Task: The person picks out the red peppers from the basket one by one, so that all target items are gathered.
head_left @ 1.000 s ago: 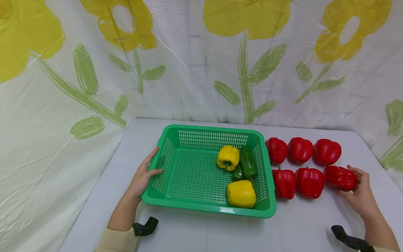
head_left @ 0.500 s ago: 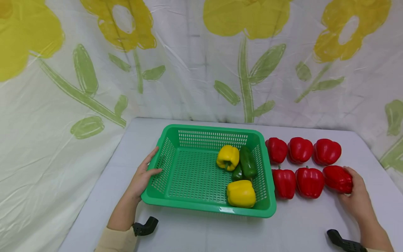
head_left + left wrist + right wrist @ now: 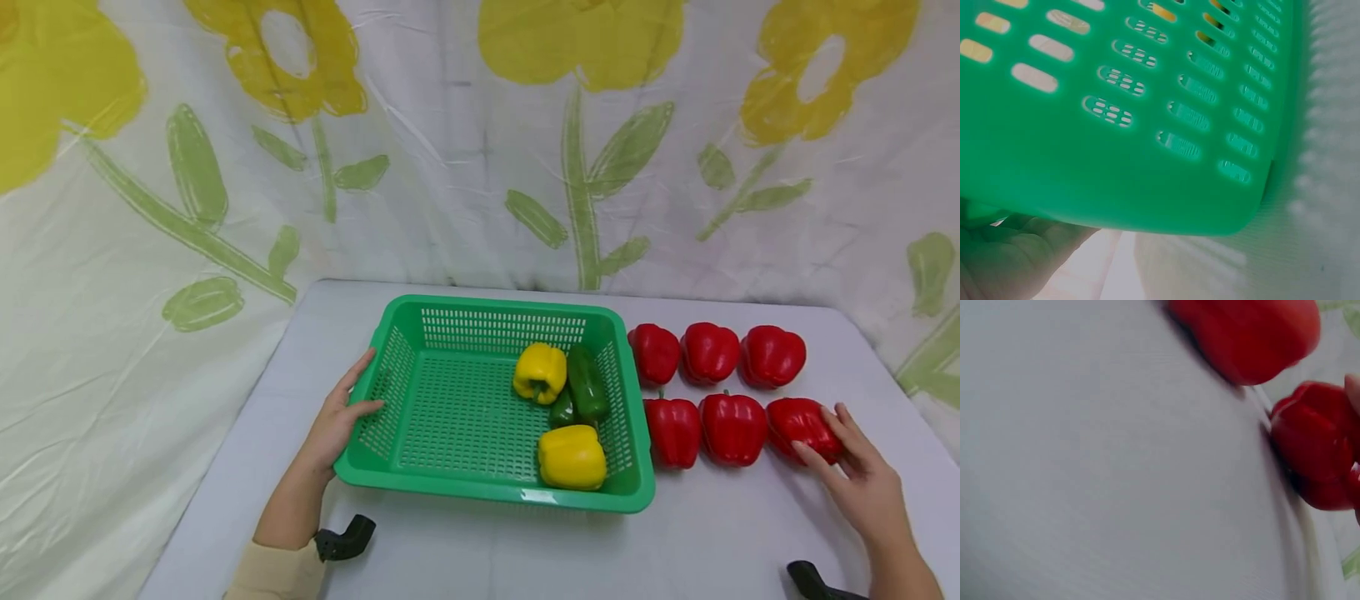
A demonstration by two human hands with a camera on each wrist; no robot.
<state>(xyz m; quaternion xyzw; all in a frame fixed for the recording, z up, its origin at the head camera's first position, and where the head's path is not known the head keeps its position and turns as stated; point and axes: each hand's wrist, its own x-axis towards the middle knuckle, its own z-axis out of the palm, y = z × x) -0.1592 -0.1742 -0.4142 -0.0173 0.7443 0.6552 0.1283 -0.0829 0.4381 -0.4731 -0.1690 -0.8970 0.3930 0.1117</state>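
My left hand point(image 3: 333, 429) holds the left rim of a green perforated plastic basket point(image 3: 480, 497), thumb hooked over the edge. The left wrist view shows the basket's slotted side wall close up, with part of the hand point(image 3: 1019, 259) under its edge. At the right, a red bell pepper point(image 3: 801, 421) lies on its side at the end of the front row. My right hand point(image 3: 862, 483) is around its right end, thumb and fingers spread and relaxed, fingertips at its skin. In the right wrist view that pepper point(image 3: 1313, 434) has a fingertip beside it.
Two yellow bell peppers point(image 3: 572, 457) and green peppers point(image 3: 587, 383) lie in the basket's right side. Several more red bell peppers point(image 3: 733, 429) stand in two rows right of the basket on the white table point(image 3: 450, 550). A flower-printed cloth point(image 3: 465, 208) hangs behind.
The red bell pepper at the front row's end has turned slightly and settled beside its neighbour. My right hand has loosened around it, fingers spreading. The left hand and basket stay put.
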